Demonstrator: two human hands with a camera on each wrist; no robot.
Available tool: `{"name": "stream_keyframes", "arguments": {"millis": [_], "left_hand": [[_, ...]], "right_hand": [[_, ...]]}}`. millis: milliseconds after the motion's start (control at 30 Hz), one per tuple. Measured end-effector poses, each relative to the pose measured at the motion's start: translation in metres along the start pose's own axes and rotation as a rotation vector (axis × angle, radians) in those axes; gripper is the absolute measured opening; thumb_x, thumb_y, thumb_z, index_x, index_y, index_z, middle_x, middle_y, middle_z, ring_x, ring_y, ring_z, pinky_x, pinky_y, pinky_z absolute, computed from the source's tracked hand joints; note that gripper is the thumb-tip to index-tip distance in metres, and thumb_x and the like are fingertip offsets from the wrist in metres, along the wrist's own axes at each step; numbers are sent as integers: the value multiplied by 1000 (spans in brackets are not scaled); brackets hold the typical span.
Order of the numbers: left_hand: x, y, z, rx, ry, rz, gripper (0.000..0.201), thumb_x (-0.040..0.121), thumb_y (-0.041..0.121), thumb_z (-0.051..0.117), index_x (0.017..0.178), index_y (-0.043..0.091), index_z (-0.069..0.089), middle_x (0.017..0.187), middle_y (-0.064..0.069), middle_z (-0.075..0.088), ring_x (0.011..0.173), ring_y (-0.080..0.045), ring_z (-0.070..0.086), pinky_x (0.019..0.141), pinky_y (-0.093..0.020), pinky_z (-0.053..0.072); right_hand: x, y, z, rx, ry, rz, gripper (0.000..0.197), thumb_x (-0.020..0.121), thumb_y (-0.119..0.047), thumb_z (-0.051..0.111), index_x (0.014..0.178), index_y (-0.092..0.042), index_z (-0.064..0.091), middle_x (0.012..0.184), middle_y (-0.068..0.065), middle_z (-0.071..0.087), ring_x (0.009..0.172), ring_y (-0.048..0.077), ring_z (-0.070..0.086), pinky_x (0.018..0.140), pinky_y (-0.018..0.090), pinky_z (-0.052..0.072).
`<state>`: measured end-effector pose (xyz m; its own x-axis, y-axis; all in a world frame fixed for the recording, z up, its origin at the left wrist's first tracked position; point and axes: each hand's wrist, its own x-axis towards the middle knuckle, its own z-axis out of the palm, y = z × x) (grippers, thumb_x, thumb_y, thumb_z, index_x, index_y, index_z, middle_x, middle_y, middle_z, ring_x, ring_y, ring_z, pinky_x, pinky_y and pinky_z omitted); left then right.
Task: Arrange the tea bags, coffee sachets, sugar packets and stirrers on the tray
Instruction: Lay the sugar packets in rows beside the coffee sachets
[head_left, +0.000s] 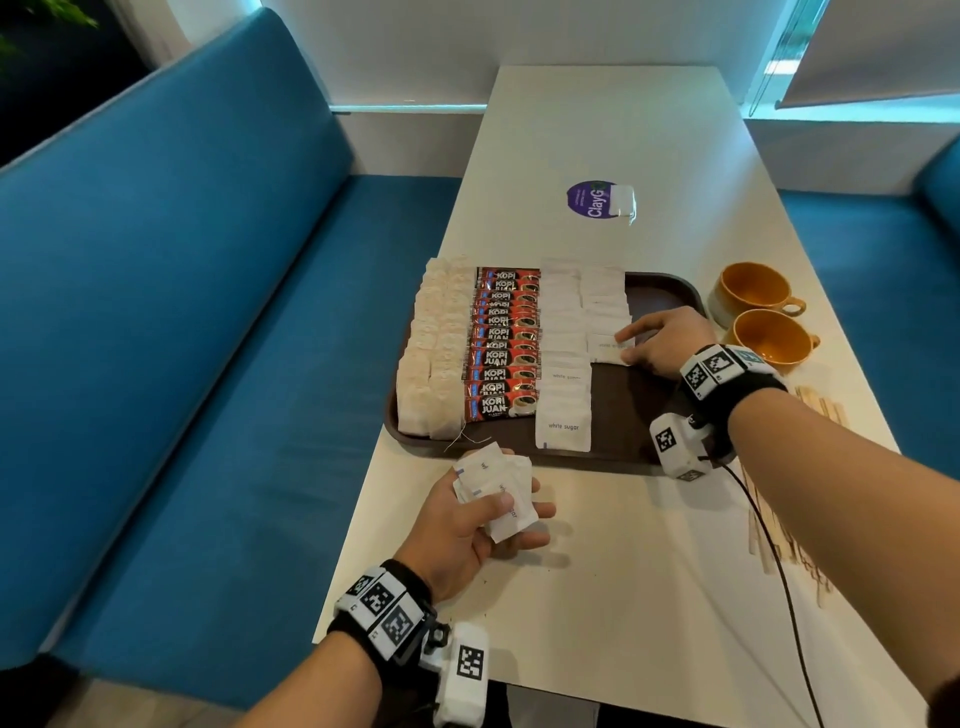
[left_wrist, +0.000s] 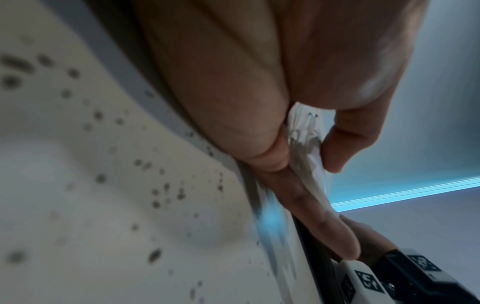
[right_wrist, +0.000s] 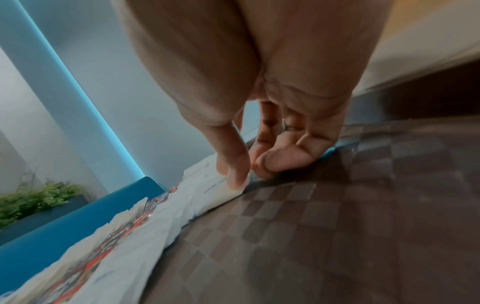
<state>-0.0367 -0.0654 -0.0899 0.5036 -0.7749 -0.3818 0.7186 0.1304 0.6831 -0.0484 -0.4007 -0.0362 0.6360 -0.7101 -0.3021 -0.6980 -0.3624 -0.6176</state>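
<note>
**Mara:** Left hand (head_left: 470, 525) first, since it sits closest: fingers and thumb curled round a loose fan of spare sugar packets (head_left: 493, 493), held just above the table (head_left: 597, 545) near the front rim of the tray (head_left: 639, 415).

**Ivo:** And the right hand (head_left: 662, 343)?

**Mara:** Out over the tray, thumb and fingertips pinching the edge of 1 sugar packet (head_left: 610, 348) at the near end of the second sugar column. The wrist view shows it lying against the tray floor.

**Ivo:** So what could spoil it?

**Mara:** I'd say 3 things. The packets overlap like shingles, so a sideways drag as the fingers let go could skew the column and nudge its neighbour. The fan in the left hand is untidy (several corners stick out at odd angles), so 1 could slip free onto the table. And the right forearm crosses above the stirrers (head_left: 779, 519) on the table, its wrist cable trailing over them; a quick pull back might scatter them.

**Ivo:** Tea bags (head_left: 431, 358) and coffee sachets (head_left: 504, 343)?

**Mara:** Already in rows on the tray's left side, well apart from both hands. The 2 cups (head_left: 763, 317) beside the tray look safe too.
</note>
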Motion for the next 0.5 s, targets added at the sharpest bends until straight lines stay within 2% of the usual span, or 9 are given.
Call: {"name": "stream_keyframes", "arguments": {"millis": [67, 133, 167, 267, 333, 433, 500], "left_hand": [[0, 0, 0, -3, -2, -2, 63, 84, -2, 65, 143, -4, 43, 120, -30, 67, 110, -55, 66, 69, -50, 63], [1, 0, -1, -7, -10, -2, 63, 84, -3, 65, 143, -3, 43, 121, -31, 66, 111, -57, 65, 70, -52, 63], [1, 0, -1, -6, -13, -1, 63, 83, -3, 65, 143, -2, 43, 121, -31, 66, 111, -57, 65, 71, -53, 63], [1, -1, -2, -9, -36, 7, 63, 84, -3, 65, 143, -4, 43, 120, -31, 66, 112, -58, 64, 72, -54, 63], [0, -1, -1, -13, -44, 17, 62, 85, -2, 66, 142, -4, 43, 119, -31, 66, 113, -58, 63, 72, -54, 63], [-1, -1, 0, 6, -37, 32, 62, 86, -1, 69, 142, -4, 43, 122, -33, 63, 113, -58, 63, 74, -55, 63], [-2, -1, 1, 24, -33, 31, 65, 86, 0, 71, 143, -7, 40, 127, -37, 60, 112, -58, 64, 74, -55, 63]], "right_hand": [[-3, 1, -3, 44, 10, 8, 20, 84, -15, 83, 96, -30, 77, 113, 4, 71, 101, 25, 69, 85, 38, 61], [-10, 1, -9, 145, 29, 25, 21, 86, -14, 81, 98, -29, 75, 103, 7, 74, 92, 23, 71, 70, 31, 60], [-14, 2, -12, 181, 47, 25, 21, 87, -14, 80, 101, -29, 74, 99, 8, 74, 89, 22, 71, 67, 30, 59], [-35, 1, -21, 311, 114, -5, 27, 89, -16, 78, 112, -25, 70, 95, 10, 71, 82, 22, 69, 74, 38, 63], [-57, 0, -25, 416, 148, -45, 29, 90, -15, 76, 117, -23, 67, 92, 7, 68, 78, 20, 68, 75, 37, 62], [-105, -2, -24, 479, 142, -122, 21, 94, -15, 72, 113, -23, 69, 91, 5, 67, 74, 17, 68, 71, 33, 63], [-139, 3, -11, 526, 77, -130, 17, 94, -14, 71, 108, -24, 71, 93, 5, 68, 73, 17, 67, 70, 32, 62]]}}
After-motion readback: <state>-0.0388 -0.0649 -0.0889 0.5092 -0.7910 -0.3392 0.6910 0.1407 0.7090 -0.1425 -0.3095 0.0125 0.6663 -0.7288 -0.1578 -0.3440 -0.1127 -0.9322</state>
